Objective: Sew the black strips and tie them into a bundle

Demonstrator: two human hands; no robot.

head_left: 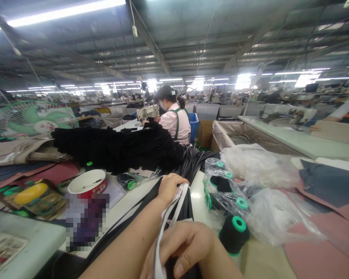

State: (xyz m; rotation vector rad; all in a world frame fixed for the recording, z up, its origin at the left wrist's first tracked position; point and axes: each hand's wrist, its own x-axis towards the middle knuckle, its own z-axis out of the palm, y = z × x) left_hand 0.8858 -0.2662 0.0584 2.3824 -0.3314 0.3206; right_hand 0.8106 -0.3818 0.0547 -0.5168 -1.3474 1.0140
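My left hand (170, 188) reaches forward over the table, its fingers closed round a white-edged fabric strip (178, 207). Closer to me, my right hand (189, 242) is curled over the same strip, which runs down past its fingers. The thumb of that hand points downward; part of its grip is hidden. Beneath both hands lie long black fabric strips (187, 211), stretching back to a dark bundle. A black thread cone (234, 234) with a green base stands right of my right hand.
Left are a red-and-white bowl (87, 184), a yellow object (31, 193) and a green fan (37, 119). Black fabric (119, 149) is piled ahead. Bagged thread cones (221, 184), clear plastic (276, 215) and pink fabric panels (317, 252) lie right. A co-worker (176, 122) sits beyond.
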